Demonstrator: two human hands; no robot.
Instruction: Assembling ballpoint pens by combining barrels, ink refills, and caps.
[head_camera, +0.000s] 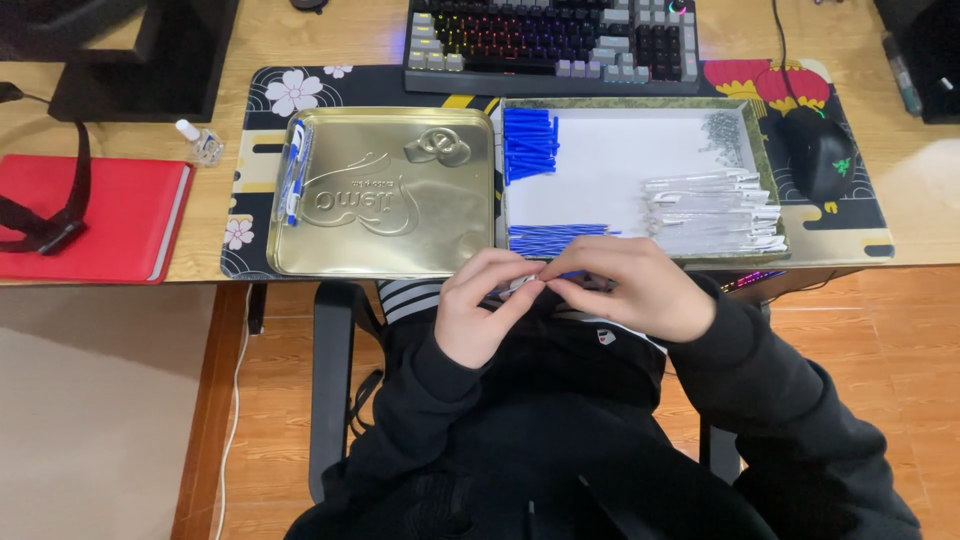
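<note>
My left hand (482, 308) and my right hand (632, 288) meet just below the desk's front edge, over my lap. Their fingertips pinch a small pen part (535, 281), clear and blue, mostly hidden by the fingers. Above them sits a shallow tray (500, 180) lined in white. It holds blue caps (529, 143) at the upper left, blue refills (553, 239) along the bottom, clear pen barrels (712, 210) at the right and small springs (725, 135) in the upper right corner.
A gold tin lid (385, 190) lies left of the tray with finished pens (294, 172) along its left edge. A keyboard (553, 42), a black mouse (819, 150), a red notebook (95, 215) and a small bottle (201, 141) rest on the wooden desk.
</note>
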